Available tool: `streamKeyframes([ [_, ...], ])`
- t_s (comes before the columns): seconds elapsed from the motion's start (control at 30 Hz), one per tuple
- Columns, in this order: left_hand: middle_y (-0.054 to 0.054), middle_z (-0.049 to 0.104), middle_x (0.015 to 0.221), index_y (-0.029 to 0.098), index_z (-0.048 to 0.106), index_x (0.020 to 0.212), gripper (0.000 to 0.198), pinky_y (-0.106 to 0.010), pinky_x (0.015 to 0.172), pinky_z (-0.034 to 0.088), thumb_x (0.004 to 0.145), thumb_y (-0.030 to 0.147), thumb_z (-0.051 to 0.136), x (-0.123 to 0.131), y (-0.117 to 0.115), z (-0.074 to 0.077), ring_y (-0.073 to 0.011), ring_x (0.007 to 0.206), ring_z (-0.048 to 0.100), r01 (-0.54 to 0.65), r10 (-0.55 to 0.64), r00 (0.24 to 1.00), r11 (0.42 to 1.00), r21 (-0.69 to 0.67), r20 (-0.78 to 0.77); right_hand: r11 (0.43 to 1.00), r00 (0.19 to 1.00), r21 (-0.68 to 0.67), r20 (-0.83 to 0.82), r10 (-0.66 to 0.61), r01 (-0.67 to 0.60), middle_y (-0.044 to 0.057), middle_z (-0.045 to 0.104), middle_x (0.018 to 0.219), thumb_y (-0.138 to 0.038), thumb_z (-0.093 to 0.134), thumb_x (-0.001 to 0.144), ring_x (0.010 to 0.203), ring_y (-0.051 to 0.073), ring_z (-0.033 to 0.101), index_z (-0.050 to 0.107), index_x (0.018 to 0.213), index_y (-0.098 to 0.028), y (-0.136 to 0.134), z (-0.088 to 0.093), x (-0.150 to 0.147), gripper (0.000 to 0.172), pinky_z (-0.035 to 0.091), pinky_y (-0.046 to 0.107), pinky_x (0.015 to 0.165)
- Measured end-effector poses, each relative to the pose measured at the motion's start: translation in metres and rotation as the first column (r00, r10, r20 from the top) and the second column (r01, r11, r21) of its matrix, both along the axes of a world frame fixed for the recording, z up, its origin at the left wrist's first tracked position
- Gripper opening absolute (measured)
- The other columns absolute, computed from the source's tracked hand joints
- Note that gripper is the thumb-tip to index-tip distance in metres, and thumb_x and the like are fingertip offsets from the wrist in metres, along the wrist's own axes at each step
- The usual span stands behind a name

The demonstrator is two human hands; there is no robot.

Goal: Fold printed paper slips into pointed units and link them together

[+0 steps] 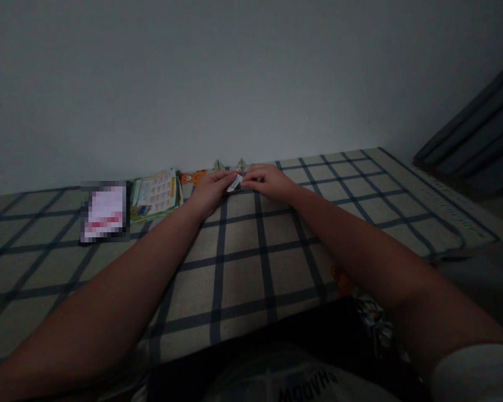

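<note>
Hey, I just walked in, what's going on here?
A person holds a small white printed piece in the left hand, with the right hand close at its other side; whether that one grips it too is hard to tell. Both hands are over a checked cloth. Printed sheets lie to the left.

Left hand (210, 193), right hand (272, 182), both pinched

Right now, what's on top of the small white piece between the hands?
Dark marks, too small to read, show on the white piece; the left hand covers part, hiding anything there.
</note>
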State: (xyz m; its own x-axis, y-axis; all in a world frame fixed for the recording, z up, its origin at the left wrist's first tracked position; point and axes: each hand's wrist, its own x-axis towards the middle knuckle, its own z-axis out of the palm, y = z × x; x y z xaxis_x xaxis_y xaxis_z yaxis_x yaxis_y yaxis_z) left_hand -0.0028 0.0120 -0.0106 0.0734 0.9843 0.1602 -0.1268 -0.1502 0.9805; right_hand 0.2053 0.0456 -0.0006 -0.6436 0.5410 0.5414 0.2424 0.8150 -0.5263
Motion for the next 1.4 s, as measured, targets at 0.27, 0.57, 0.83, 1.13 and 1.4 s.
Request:
streamKeyframes([
  [0.27, -0.007, 0.08, 0.081, 0.017, 0.087, 0.087, 0.04, -0.032, 0.07, 0.048, 0.062, 0.047, 0.096, -0.001, -0.004, 0.001, -0.0165, 0.069, 0.062, -0.026, 0.028, 0.995, 0.999, 0.023, -0.1, 0.992, 0.991, -0.032, -0.045, -0.123, 0.122, 0.009, 0.072, 0.104, -0.026, 0.072, 0.093, 0.102, 0.021, 0.065, 0.079, 0.087, -0.016, -0.001, -0.002, -0.001, 0.014, 0.048, 0.037, 0.098],
  [0.57, -0.008, 0.081, 0.083, 0.02, 0.088, 0.087, 0.033, -0.032, 0.072, 0.05, 0.069, 0.047, 0.093, -0.003, 0.0, -0.005, -0.0169, 0.072, 0.065, 0.016, -0.009, 0.993, 0.998, 0.061, -0.117, 0.962, 0.974, -0.153, 0.036, -0.224, 0.227, 0.007, 0.074, 0.089, -0.03, 0.069, 0.095, 0.084, 0.018, 0.064, 0.078, 0.09, -0.014, -0.008, 0.005, -0.002, 0.019, 0.045, 0.03, 0.079],
  [0.83, -0.01, 0.084, 0.102, 0.022, 0.089, 0.101, 0.048, -0.036, 0.089, 0.054, 0.068, 0.056, 0.094, -0.005, -0.004, 0.001, -0.0219, 0.089, 0.071, 0.108, -0.075, 0.965, 0.987, 0.12, -0.252, 0.956, 0.965, -0.132, 0.008, -0.262, 0.261, 0.006, 0.074, 0.088, -0.029, 0.075, 0.09, 0.086, 0.019, 0.063, 0.078, 0.084, -0.015, -0.007, 0.008, -0.002, 0.015, 0.045, 0.031, 0.08],
  [1.13, -0.009, 0.083, 0.097, 0.019, 0.087, 0.094, 0.044, -0.035, 0.09, 0.054, 0.066, 0.052, 0.094, 0.0, -0.003, -0.001, -0.0224, 0.089, 0.072, -0.027, 0.039, 0.994, 0.993, 0.113, -0.099, 0.885, 0.94, -0.436, -0.204, -0.274, 0.163, 0.003, 0.071, 0.085, -0.04, 0.077, 0.091, 0.067, 0.013, 0.06, 0.071, 0.101, -0.017, -0.004, -0.001, -0.005, 0.025, 0.048, 0.026, 0.064],
  [1.4, -0.009, 0.083, 0.094, 0.017, 0.087, 0.094, 0.041, -0.037, 0.089, 0.054, 0.069, 0.049, 0.094, 0.0, -0.007, 0.002, -0.0225, 0.086, 0.071, -0.031, 0.04, 0.994, 0.995, 0.095, -0.099, 0.886, 0.968, -0.433, -0.097, -0.23, 0.168, 0.002, 0.069, 0.075, -0.036, 0.07, 0.095, 0.066, 0.014, 0.061, 0.073, 0.087, -0.015, -0.007, 0.005, -0.001, 0.023, 0.048, 0.026, 0.065],
])
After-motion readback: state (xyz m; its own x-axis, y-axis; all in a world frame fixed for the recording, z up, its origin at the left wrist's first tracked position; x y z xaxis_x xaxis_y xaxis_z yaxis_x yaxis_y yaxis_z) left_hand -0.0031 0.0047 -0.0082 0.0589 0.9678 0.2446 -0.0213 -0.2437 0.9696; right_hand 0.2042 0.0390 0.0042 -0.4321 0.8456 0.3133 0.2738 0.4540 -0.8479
